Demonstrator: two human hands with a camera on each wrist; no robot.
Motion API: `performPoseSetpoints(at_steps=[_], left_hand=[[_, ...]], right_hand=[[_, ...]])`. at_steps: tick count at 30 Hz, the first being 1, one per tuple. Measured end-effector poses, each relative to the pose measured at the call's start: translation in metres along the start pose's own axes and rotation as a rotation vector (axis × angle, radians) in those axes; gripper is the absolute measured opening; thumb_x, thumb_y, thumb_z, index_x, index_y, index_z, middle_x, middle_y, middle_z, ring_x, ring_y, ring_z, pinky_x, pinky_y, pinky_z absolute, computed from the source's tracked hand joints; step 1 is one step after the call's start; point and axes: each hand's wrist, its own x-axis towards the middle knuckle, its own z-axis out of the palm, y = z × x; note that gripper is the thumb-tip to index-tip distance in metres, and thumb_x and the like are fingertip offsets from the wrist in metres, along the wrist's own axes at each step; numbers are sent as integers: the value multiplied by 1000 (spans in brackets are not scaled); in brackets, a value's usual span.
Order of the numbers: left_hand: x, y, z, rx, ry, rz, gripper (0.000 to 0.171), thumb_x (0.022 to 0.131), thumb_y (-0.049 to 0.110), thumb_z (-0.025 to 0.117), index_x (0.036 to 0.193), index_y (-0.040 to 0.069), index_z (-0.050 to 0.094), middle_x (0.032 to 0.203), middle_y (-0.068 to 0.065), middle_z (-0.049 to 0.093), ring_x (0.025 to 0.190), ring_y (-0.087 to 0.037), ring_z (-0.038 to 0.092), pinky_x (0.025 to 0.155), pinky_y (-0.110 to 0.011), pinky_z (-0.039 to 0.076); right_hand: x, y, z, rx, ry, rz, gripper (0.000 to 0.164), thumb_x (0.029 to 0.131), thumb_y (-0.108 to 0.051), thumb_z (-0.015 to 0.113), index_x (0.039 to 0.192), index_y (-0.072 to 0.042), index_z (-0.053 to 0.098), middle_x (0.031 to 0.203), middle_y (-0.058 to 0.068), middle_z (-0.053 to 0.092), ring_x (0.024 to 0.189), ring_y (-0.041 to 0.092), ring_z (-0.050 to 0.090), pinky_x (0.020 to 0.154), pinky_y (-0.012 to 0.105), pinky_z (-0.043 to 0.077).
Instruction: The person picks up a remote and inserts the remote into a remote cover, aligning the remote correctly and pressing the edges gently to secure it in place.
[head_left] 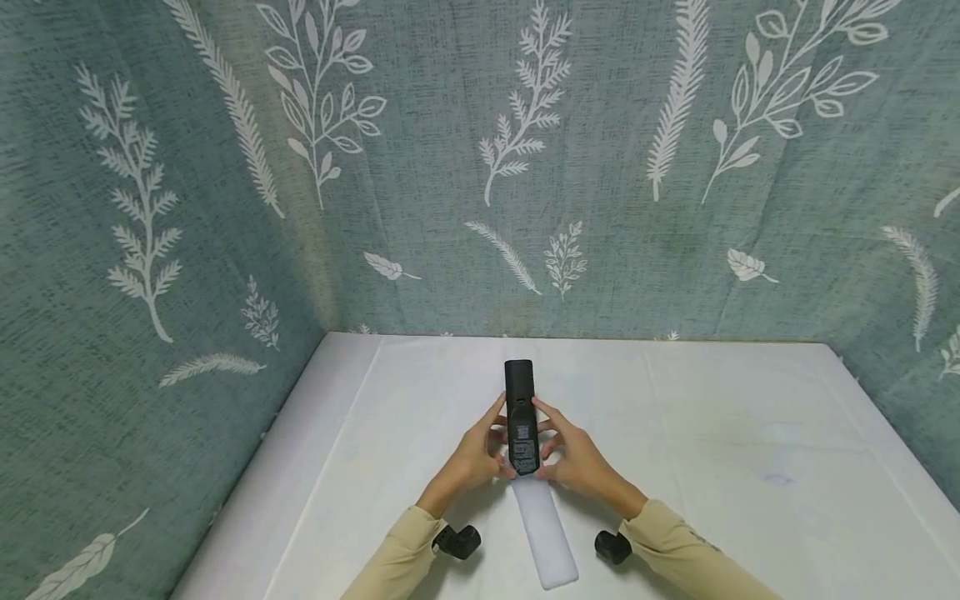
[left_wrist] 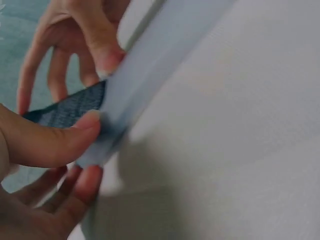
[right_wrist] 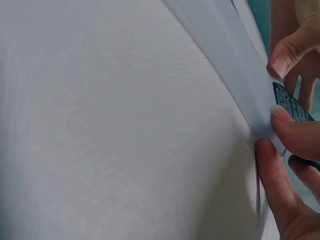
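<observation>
A black remote control (head_left: 521, 408) points away from me, its back with a printed label and a small notch facing up. My left hand (head_left: 474, 454) grips its left side and my right hand (head_left: 576, 458) its right, the thumbs at the near end. From there a long translucent whitish sleeve (head_left: 545, 533) runs toward me. In the left wrist view the sleeve (left_wrist: 155, 60) overlaps the labelled end of the remote (left_wrist: 75, 107), with fingertips of both hands right at that edge. The right wrist view shows the same meeting of sleeve (right_wrist: 225, 55) and remote (right_wrist: 291, 104).
A white-covered table (head_left: 712, 442) lies under the hands. Patterned green-grey fabric (head_left: 450, 167) hangs behind it and along both sides. Black wrist-worn devices (head_left: 459, 542) sit by the cuffs of the beige sleeves (head_left: 675, 542).
</observation>
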Motion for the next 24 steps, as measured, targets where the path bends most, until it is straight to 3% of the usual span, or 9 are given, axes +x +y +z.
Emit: performPoseSetpoints(at_steps=[4,8,13,17,24], left_hand=[[-1,-3,3,-90,5,28,123,54,-29,73,152,23,20,123,-20,48,84,-28,56,56,-26,53],[-2,-2,3,-144,15,67,117,58,-30,70,152,22,23,124,-21,46,90,-32,57,62,-33,57],[-5,18,-2,-193,5,158,102,61,-30,69,148,6,31,119,-26,46,103,-40,53,77,-49,54],[-7,36,-7,-182,-5,221,93,61,-29,69,144,-2,35,113,-29,50,102,-46,50,81,-53,51],[-9,54,-8,-106,-19,241,90,67,-22,71,145,3,35,117,-25,51,107,-45,47,82,-55,48]], right_hand=[[-2,1,-1,67,11,-14,107,61,19,77,149,-14,27,116,16,59,77,25,62,66,33,52],[-4,-6,-4,166,6,-7,105,63,23,72,150,-13,25,121,21,53,83,32,59,59,30,54],[-9,-31,-15,286,8,-5,101,67,24,69,150,-6,21,125,28,46,89,42,56,63,33,57],[-12,-43,-22,326,21,-8,100,69,24,67,151,-7,19,125,28,44,94,44,56,66,36,58],[-15,-36,-24,380,73,-63,101,69,25,67,151,-12,20,124,26,45,96,43,57,67,40,58]])
